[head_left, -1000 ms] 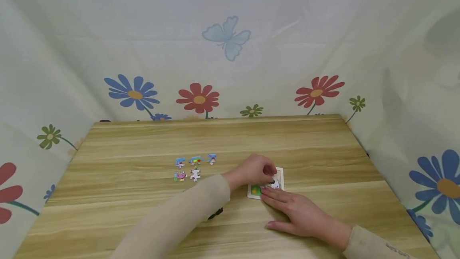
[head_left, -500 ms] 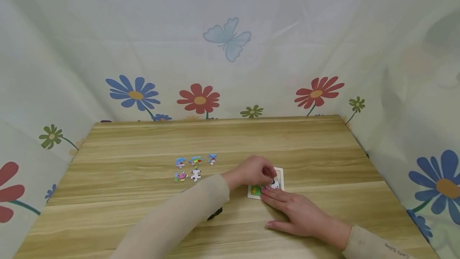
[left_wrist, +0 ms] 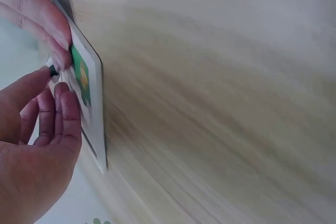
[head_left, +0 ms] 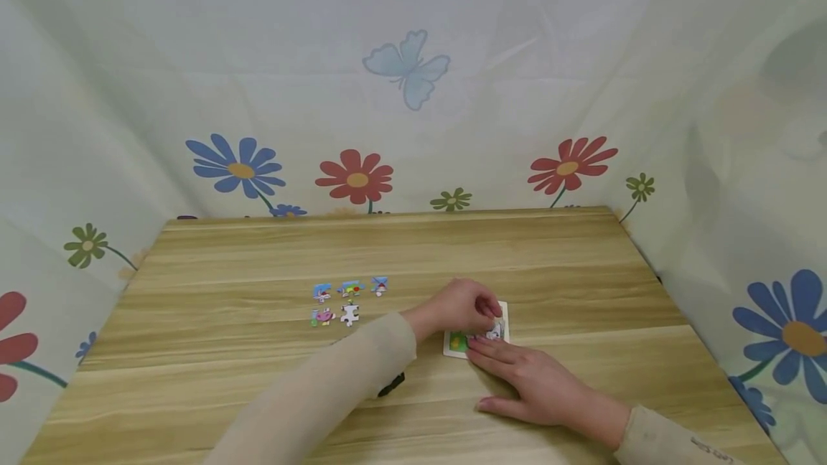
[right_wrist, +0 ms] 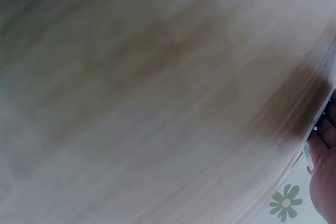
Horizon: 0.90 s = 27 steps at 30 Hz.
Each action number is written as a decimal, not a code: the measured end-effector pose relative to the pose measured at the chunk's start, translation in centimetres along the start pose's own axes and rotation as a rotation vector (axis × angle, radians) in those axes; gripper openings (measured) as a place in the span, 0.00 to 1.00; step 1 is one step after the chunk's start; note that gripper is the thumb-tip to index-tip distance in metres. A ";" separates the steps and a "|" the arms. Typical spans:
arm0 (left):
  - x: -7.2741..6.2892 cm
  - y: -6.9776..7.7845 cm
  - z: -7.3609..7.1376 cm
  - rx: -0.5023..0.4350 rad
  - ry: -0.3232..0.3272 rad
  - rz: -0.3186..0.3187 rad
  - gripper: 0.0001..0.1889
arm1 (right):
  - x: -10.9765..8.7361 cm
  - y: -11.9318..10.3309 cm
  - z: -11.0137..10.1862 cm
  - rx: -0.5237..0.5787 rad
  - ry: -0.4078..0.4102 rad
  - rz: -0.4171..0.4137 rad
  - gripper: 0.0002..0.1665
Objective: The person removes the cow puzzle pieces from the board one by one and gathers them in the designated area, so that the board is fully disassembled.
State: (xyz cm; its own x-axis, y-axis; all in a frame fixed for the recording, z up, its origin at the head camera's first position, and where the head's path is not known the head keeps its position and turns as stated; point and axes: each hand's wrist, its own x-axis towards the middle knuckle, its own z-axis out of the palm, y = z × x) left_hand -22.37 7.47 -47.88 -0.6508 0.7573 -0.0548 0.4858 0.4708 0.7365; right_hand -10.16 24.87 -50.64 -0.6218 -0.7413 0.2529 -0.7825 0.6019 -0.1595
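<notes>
The left hand (head_left: 460, 306) pinches a small dark piece (left_wrist: 53, 70) at a flat, rectangular, white-bordered picture puzzle (left_wrist: 95, 80) — the right hand (head_left: 538, 384) rests its straight fingers there, thumb spread apart. Beyond the left sleeve (head_left: 336, 379), five thin, multicoloured jigsaw pieces (head_left: 351, 289) lie in two rows on the pale wood-grain counter (head_left: 581, 271).

Table (head_left: 568, 285): wood-patterned top, yellowish brown, with darker streaks mostly side to side. Lying flat, right of middle: tray (left_wrist: 97, 93), pale-rimmed, partly covered. Lying loose to left of tray, well apart from it, in two rows: farther row, left to right, blue-white piece (head_left: 321, 292), multicoloured piece (head_left: 351, 288), red-marked piece (head_left: 380, 285); nearer row, pink piece (head_left: 324, 317), then white piece (head_left: 350, 315) just beside it. Straight far edge, well beyond both rows and tray.
</notes>
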 end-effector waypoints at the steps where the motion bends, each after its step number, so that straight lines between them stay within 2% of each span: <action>1: 0.0 0.1 0.1 -0.009 0.002 0.003 0.05 | 0.0 0.0 0.0 0.000 -0.001 -0.001 0.40; 6: 0.0 0.1 0.3 -0.029 0.030 0.018 0.05 | 0.1 0.0 0.0 0.001 -0.008 -0.004 0.40; 12: -0.1 0.2 0.0 -0.075 0.050 -0.025 0.05 | 0.0 -0.1 -0.1 -0.005 -0.006 -0.013 0.41; 20: -1.2 0.6 -2.3 -0.133 0.075 -0.013 0.06 | -0.1 -0.2 0.0 0.009 -0.027 0.011 0.41; 27: -2.8 0.3 -4.7 -0.144 0.095 -0.060 0.07 | 0.0 -0.2 -0.1 0.006 -0.024 0.021 0.41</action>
State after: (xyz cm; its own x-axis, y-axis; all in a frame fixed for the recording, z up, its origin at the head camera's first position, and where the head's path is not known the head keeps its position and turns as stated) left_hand -23.14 3.33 -44.36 -0.7313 0.6807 -0.0427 0.3606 0.4390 0.8230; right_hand -9.97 24.79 -50.53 -0.6384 -0.7356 0.2268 -0.7696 0.6154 -0.1702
